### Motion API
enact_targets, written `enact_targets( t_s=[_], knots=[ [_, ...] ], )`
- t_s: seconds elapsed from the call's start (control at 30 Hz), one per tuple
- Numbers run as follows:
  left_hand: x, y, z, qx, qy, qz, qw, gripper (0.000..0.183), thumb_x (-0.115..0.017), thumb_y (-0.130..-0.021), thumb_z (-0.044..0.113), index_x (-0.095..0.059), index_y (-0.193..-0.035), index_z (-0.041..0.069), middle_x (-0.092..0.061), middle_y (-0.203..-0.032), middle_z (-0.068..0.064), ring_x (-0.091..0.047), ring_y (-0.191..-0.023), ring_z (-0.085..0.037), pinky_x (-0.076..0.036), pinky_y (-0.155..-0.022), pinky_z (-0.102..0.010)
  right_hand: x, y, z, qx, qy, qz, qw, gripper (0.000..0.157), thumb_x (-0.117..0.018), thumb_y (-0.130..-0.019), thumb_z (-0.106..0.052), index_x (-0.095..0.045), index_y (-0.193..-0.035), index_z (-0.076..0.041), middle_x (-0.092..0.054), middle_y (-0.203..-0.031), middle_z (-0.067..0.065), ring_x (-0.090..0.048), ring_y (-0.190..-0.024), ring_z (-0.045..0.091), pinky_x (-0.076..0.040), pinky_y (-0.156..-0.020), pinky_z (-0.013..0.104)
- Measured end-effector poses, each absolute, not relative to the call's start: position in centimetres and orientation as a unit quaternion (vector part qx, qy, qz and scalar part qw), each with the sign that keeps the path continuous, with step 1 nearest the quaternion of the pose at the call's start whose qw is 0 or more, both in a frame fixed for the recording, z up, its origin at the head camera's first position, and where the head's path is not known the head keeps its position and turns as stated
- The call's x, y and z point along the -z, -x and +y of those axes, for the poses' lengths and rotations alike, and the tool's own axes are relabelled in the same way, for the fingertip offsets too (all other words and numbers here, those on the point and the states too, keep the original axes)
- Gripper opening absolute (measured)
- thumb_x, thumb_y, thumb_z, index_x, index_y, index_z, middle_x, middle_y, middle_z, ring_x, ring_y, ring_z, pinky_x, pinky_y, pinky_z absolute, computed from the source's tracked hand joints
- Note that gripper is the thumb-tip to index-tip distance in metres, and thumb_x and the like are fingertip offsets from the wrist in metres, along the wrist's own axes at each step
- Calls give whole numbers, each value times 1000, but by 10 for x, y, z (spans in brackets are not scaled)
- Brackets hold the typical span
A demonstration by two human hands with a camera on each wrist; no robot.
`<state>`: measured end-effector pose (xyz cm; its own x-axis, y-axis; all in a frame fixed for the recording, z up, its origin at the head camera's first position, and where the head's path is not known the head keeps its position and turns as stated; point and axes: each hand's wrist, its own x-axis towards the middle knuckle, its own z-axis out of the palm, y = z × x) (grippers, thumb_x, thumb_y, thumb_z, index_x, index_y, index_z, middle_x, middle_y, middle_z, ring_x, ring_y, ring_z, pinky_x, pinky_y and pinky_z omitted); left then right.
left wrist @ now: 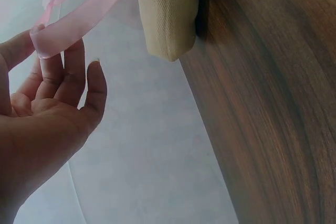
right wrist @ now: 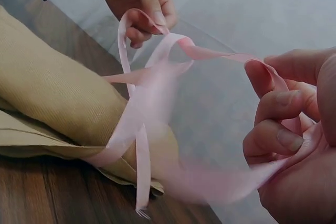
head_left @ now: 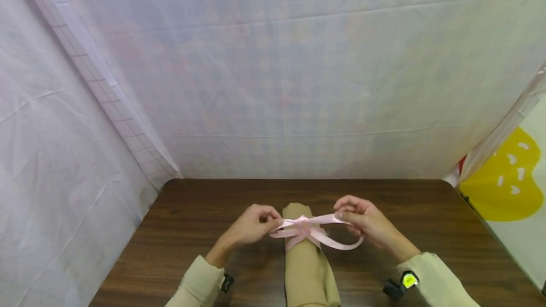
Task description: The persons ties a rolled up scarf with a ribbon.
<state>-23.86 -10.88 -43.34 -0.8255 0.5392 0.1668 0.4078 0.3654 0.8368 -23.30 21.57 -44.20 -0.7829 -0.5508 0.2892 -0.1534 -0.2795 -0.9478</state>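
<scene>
A rolled tan cloth [head_left: 300, 274] lies lengthwise on the table, with a pink ribbon [head_left: 339, 246] wrapped and knotted around it near its far end. To the left of the roll, my left hand [head_left: 249, 225] pinches a loop of the ribbon [left wrist: 79, 32] between thumb and fingers. On the other side, my right hand [head_left: 368, 222] pinches a second stretch of ribbon [right wrist: 218, 54], and its other fingers curl over more of it. The ribbon between the hands is raised off the roll. One frayed ribbon end hangs beside the cloth in the right wrist view.
The dark wood table [head_left: 170, 250] reaches back to a pale hanging sheet [head_left: 298, 84], with another white sheet [head_left: 64, 179] along the left. Beyond the right edge is a yellow shape with white marks [head_left: 503, 179]. Both wrists wear small dark devices.
</scene>
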Motion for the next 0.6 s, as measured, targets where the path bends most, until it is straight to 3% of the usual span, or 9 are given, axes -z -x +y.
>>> enact_targets(
  t_s=[0.17,0.4,0.53,0.6],
  knots=[
    [432,238,-111,-507,-278,811,88,8,-65,-93,7,-71,-90,2,-65,-69,-11,-60,-61,-9,-56,-58,-29,439,233,223,721,295,613,135,25,-53,-96,6,-65,-106,-14,-68,-84,-8,-37,-53,5,-14,-44,39],
    [431,238,-113,-512,-269,811,91,8,-65,-93,6,-71,-91,2,-60,-62,-14,-54,-53,-12,-43,-48,-20,440,234,231,678,266,671,140,22,-58,-96,1,-69,-101,-17,-68,-85,-10,-39,-55,1,-16,-46,40],
    [430,237,-113,-511,-270,811,87,9,-65,-94,8,-71,-92,2,-57,-59,-14,-50,-48,-11,-39,-44,-20,441,235,233,625,255,728,124,11,-61,-95,-4,-70,-101,-6,-68,-84,-10,-44,-58,1,-28,-43,30],
    [430,238,-113,-504,-273,816,79,8,-65,-93,8,-72,-91,4,-55,-59,-8,-47,-48,-7,-36,-45,-19,441,235,233,593,253,757,111,12,-62,-95,-7,-69,-101,0,-69,-84,-9,-51,-64,2,-40,-50,25]
  ],
)
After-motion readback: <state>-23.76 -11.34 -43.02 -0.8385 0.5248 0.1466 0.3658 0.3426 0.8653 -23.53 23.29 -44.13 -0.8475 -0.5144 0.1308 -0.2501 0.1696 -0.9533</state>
